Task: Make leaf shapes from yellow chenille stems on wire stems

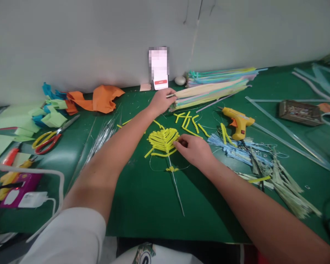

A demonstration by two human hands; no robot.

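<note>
A yellow leaf shape made of fuzzy pipe cleaners [163, 139] lies flat on the green table, with a thin pale stem running toward me. My right hand [194, 149] is at the leaf's right edge, fingers curled and pinching its rim. Farther away, my left hand [162, 101] reaches to the near-left end of a bundle of pastel pipe cleaners [209, 93]. Its thumb and fingers close on a pale pipe cleaner end there. Short cut yellow pieces [187, 120] lie scattered between the leaf and the bundle.
A yellow glue gun [238, 122] and pale blue and green tassels [287, 185] lie right. Long clear sticks [288, 134] and a small box [300, 113] sit beyond. Scissors [53, 136], orange paper [106, 99] and a white cable [61, 187] are left. A phone [159, 68] leans on the wall.
</note>
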